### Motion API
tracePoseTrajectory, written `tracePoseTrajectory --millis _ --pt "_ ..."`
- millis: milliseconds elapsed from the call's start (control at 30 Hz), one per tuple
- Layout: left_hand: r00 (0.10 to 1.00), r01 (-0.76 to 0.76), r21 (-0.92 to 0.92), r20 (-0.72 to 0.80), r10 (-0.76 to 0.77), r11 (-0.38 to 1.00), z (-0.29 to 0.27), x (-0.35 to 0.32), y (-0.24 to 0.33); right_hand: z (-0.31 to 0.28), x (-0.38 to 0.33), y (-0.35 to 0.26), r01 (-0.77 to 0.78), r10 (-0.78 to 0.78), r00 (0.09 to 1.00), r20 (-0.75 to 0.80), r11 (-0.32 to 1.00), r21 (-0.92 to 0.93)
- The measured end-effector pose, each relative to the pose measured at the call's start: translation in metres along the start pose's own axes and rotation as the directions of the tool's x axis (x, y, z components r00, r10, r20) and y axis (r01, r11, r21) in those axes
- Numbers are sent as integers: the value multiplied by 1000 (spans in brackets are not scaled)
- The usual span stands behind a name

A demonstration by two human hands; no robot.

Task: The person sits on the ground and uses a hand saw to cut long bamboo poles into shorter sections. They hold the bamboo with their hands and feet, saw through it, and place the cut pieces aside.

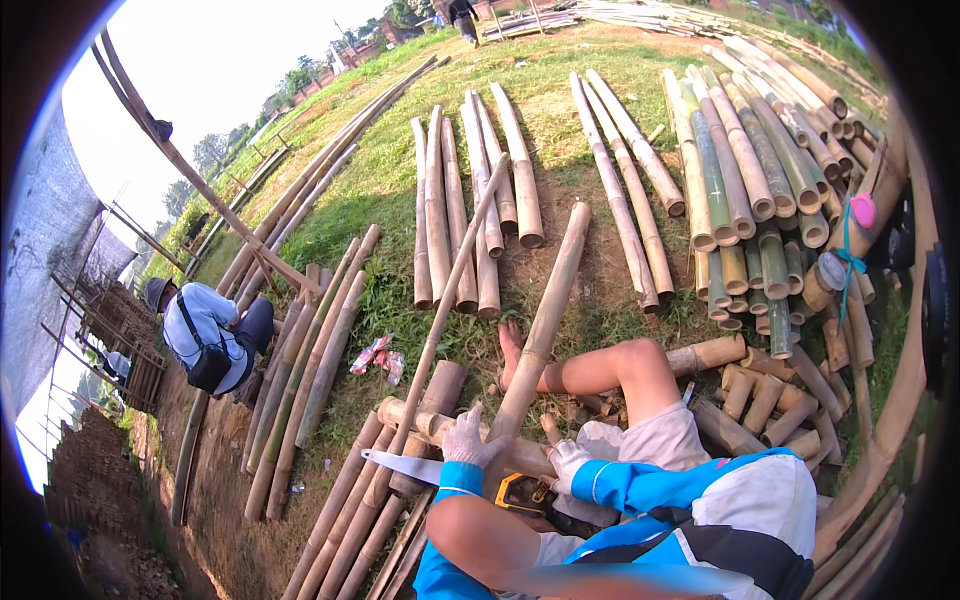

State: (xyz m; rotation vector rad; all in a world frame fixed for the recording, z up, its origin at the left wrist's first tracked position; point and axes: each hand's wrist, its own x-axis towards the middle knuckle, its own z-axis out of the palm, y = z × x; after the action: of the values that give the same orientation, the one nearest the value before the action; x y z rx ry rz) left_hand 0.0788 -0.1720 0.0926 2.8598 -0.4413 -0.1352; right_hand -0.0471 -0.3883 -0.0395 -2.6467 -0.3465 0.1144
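Left hand (468, 438), gloved, fingers spread over bamboo pole (545, 315) lying across a log (440, 425) on the grass. Right hand (568, 462), fingers apparently curled near the saw (405, 465) handle; grip partly hidden. Best done with pole pinned firmly, foot (512, 345) bracing, strokes square.

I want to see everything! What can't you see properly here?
- Head view: the saw blade is partly hidden behind the left hand and poles.
- Right hand: its fingers are hidden against the bamboo pole.
- Seated person at left: hands too small to tell.
- Lower edge: blurred.
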Motion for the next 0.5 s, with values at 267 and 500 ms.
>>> tracePoseTrajectory --millis 267,500 --pt "935 -77 -136 333 119 988 53 69 64 -1 4 2 14 -14 1000 0 999 34" --pt "929 104 -496 359 94 862 90 79 60 -3 2 -4 29 -22 991 -131 998 59"
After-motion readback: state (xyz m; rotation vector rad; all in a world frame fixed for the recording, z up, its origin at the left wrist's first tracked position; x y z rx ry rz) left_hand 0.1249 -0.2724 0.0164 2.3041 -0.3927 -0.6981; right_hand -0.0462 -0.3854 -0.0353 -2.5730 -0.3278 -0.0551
